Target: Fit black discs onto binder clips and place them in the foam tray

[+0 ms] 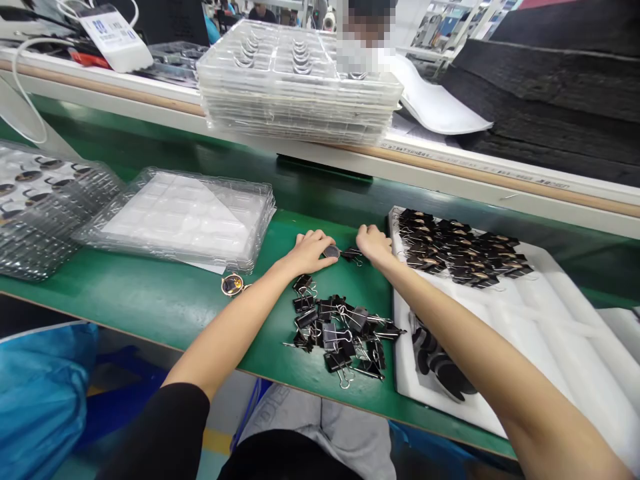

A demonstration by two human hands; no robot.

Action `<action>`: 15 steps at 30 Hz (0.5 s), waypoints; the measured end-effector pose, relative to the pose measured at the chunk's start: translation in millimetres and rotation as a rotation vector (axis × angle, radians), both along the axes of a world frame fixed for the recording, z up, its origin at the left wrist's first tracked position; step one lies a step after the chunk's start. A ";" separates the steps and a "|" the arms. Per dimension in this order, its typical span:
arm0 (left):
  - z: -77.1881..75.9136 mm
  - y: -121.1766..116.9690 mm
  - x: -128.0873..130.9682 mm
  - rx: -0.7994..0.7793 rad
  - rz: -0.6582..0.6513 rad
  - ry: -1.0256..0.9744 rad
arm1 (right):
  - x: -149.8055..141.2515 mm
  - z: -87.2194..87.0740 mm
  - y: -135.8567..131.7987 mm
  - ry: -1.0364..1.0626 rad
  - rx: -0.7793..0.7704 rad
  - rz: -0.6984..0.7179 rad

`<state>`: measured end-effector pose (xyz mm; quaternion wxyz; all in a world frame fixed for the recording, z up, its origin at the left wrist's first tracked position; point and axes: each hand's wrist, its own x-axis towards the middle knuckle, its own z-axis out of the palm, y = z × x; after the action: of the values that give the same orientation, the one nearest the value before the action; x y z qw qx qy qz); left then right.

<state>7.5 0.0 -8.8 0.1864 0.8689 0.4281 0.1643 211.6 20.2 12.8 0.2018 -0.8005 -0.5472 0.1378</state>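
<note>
My left hand (311, 253) reaches forward over the green table, its thumb and fingers around a round grey disc (331, 251) with a thin rim. Just right of the disc lies a black binder clip (353, 256), close against my right hand. The fingers of my right hand (373, 241) are curled closed, and what they hold, if anything, is hidden. Between my forearms is a loose heap of black binder clips (330, 333) with silver wire handles. A round gold-rimmed piece with a dark face (233, 285) rests left of my left forearm.
On the right, a white foam tray (555, 313) carries rows of clipped pieces (460, 250) and dark curved parts (440, 367). Clear plastic trays (185, 213) and filled trays (45, 200) stand left. More trays (300, 100) are stacked on the rear ledge. A person is beyond.
</note>
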 end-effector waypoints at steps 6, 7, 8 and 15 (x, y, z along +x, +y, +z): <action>2.1 0.3 -2.0 -0.010 -0.009 0.000 | 3.9 -4.7 1.2 -0.179 0.048 0.487; 2.3 0.2 -2.0 -0.006 -0.006 0.002 | 4.7 -4.3 -0.5 -0.159 0.070 0.558; 2.4 0.1 -1.9 -0.001 -0.003 0.005 | 4.5 -3.9 -2.4 -0.136 0.096 0.617; 1.3 0.5 -1.3 0.009 -0.009 0.010 | -17.5 0.6 0.1 0.078 0.094 0.104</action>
<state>6.2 0.5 -7.5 0.1809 0.8726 0.4242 0.1610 194.1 20.3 13.4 0.2531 -0.7545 -0.5858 0.1534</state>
